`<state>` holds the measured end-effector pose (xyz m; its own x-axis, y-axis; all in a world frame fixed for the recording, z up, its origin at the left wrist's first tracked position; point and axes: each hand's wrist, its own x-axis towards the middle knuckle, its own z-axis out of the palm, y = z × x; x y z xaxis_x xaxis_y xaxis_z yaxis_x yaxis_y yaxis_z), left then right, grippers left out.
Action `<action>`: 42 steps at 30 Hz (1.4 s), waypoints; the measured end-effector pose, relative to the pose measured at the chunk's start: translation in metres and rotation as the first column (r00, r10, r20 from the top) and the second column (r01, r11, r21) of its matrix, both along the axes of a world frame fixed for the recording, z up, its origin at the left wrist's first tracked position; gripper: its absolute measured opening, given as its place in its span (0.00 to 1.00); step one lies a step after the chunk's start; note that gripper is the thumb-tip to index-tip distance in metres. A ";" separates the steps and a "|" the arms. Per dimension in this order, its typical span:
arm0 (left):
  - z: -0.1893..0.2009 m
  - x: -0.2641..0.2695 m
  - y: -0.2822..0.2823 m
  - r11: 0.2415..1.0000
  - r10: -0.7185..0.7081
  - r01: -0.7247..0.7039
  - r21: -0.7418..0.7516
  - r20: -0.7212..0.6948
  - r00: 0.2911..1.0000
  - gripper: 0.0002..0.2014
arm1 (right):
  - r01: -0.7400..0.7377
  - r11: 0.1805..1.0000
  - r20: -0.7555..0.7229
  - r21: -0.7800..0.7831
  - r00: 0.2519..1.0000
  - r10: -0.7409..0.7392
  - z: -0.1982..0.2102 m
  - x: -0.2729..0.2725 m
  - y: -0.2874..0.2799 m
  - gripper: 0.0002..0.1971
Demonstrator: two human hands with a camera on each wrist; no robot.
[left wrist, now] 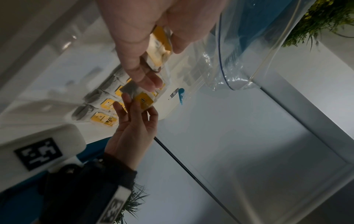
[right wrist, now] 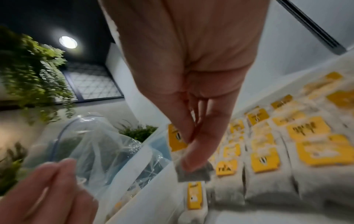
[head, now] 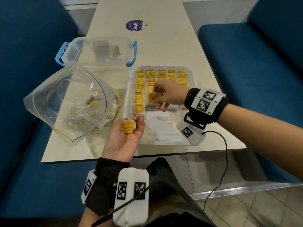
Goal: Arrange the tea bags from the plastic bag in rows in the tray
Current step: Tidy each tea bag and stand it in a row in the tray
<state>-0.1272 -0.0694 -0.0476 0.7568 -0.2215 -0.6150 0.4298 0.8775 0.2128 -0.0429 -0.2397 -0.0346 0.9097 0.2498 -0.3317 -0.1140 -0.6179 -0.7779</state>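
My right hand [head: 170, 94] pinches a light, soft tea bag [head: 151, 102] by its edge over the tray [head: 164, 140]; my left hand [head: 126, 138], palm up, fingers loosely curled, cradles another tea bag [head: 128, 126].

Two hands [head: 124, 138] [head: 168, 94]; one tray [head: 164, 138]; one plastic bag [head: 65, 102].

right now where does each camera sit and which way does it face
Head: worn on the head, looking forward and down at the white tray on the table; shows both forearms, the left hand and the right hand.
Left wrist: on the left wrist, looking along the palm toward the tray; the right hand shows too.
Right wrist: on the right wrist, looking along the fingers pinching a tea bag.
Shared: all three show the tray's rows and the plastic bag.
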 end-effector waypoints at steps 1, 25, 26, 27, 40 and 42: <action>0.000 0.000 0.001 1.000 0.001 -0.001 0.002 -0.001 1.000 0.12 | 0.001 1.000 -0.027 -0.008 1.000 -0.001 -0.002 0.002 0.000 0.13; -0.003 0.002 -0.001 1.000 -0.019 0.019 0.007 -0.020 1.000 0.12 | 0.050 0.989 -0.395 -0.137 0.913 -0.101 -0.035 0.029 0.013 0.10; -0.003 0.002 -0.001 1.000 -0.022 0.022 0.004 -0.017 1.000 0.12 | 0.043 0.988 -0.381 -0.147 0.920 -0.096 -0.036 0.029 0.012 0.10; -0.003 0.002 -0.001 1.000 -0.024 0.024 -0.001 -0.013 1.000 0.10 | 0.034 0.987 -0.371 -0.157 0.924 -0.091 -0.036 0.029 0.011 0.09; -0.005 0.000 -0.002 0.999 -0.034 0.034 -0.011 0.010 0.999 0.13 | -0.001 0.956 -0.221 -0.295 0.973 -0.067 -0.034 0.026 0.014 0.10; -0.005 0.000 -0.002 0.999 -0.040 0.040 -0.003 0.008 0.999 0.13 | -0.010 0.955 -0.208 -0.297 0.977 -0.054 -0.034 0.026 0.014 0.09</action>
<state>-0.1274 -0.0714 -0.0525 0.7522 -0.2540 -0.6079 0.4631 0.8602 0.2135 -0.0172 -0.2257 -0.0683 0.8147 0.0921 -0.5725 -0.2718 -0.8114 -0.5174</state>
